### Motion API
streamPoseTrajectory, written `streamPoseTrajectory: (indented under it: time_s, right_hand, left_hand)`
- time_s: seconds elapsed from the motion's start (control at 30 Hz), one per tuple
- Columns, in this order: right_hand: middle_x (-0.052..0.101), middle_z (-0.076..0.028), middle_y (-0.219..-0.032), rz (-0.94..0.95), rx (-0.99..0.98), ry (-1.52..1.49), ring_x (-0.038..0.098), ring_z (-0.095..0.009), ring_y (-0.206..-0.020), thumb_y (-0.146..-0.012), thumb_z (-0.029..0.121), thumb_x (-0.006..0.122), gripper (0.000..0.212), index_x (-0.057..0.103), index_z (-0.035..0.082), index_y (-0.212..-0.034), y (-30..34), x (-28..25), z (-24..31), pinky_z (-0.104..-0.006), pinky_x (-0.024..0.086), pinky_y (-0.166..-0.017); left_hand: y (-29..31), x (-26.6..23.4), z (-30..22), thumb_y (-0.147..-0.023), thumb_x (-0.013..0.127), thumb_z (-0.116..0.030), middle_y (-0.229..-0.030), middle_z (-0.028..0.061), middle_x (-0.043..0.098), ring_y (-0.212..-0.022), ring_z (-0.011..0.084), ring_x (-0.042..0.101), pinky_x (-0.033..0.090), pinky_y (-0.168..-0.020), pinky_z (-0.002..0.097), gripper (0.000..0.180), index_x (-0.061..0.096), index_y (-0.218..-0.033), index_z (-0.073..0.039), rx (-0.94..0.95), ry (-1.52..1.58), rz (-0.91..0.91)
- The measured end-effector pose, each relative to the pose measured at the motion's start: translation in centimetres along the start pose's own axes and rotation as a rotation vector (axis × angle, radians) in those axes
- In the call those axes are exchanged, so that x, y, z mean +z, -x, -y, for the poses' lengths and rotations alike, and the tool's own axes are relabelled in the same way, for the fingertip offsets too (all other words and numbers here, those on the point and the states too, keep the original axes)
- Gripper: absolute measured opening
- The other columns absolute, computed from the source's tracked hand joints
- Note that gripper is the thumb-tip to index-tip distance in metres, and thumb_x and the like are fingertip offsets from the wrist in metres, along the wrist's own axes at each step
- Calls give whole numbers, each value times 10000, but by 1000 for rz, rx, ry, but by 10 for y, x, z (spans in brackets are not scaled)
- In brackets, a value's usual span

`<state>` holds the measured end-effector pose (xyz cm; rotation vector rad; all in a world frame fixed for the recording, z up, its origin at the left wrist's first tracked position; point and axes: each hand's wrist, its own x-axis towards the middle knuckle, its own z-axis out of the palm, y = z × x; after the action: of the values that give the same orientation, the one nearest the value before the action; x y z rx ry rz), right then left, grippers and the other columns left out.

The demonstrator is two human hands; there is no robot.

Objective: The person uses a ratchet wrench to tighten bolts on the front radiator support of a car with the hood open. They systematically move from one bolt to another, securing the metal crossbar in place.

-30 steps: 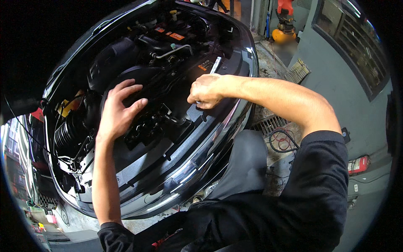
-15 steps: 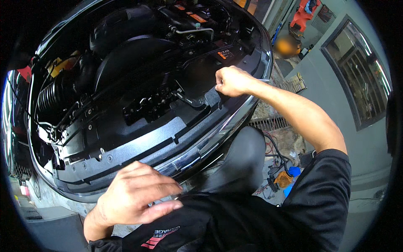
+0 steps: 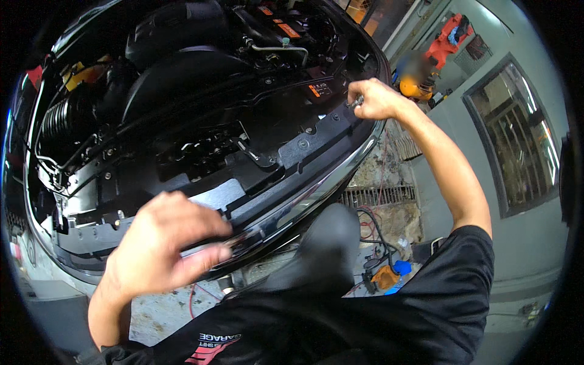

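My right hand (image 3: pixel 376 99) is closed at the far right end of the black plastic cover (image 3: pixel 304 144) that runs along the front of a car's engine bay. A small shiny piece (image 3: pixel 358 102) shows at its curled fingers, too little of it to name. My left hand (image 3: pixel 159 243) is nearer, raised over the front edge of the car, slightly blurred. Its thumb and fingers come together, and a small dark thing seems to sit between their tips. Round fasteners (image 3: pixel 303 144) dot the cover. Behind it is the hood latch (image 3: pixel 254 152).
The chrome-edged bumper (image 3: pixel 310 194) curves in front of my raised knee (image 3: pixel 334 237). Cables, an orange thing (image 3: pixel 385 278) and a blue thing (image 3: pixel 402 267) lie on the floor by a drain grate (image 3: pixel 377 195). A window (image 3: pixel 514 137) is in the grey wall at right.
My right hand has moved right and away along the cover, uncovering its fasteners. My left hand has moved up and left. The view has shifted, with the car sitting farther left.
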<state>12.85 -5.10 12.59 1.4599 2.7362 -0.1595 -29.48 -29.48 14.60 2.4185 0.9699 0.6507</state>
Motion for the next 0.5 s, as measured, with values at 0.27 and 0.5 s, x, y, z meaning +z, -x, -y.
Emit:
streamPoseTrajectory:
  time_s: [0.27, 0.5]
  right_hand:
    - [716, -205, -879, 50, -33, -68, 712, -345, -842, -726, 157, 677, 272, 667, -15, -936, -9, 25, -3, -416, 551, -778]
    - [688, -149, -792, 88, 46, -152, 687, -244, -776, -728, 154, 692, 246, 669, -8, -912, -10, 22, 3, -381, 542, -755]
  left_hand:
    - [97, 178, 15, -947, 690, -386, -1019, 172, 731, -982, 367, 695, 562, -853, 441, 361, 737, -1083, -54, -285, 740, 528]
    - [191, 283, 55, -913, 677, -504, -963, 190, 756, -933, 374, 730, 568, -872, 443, 464, 756, -1112, -92, -758, 385, 664]
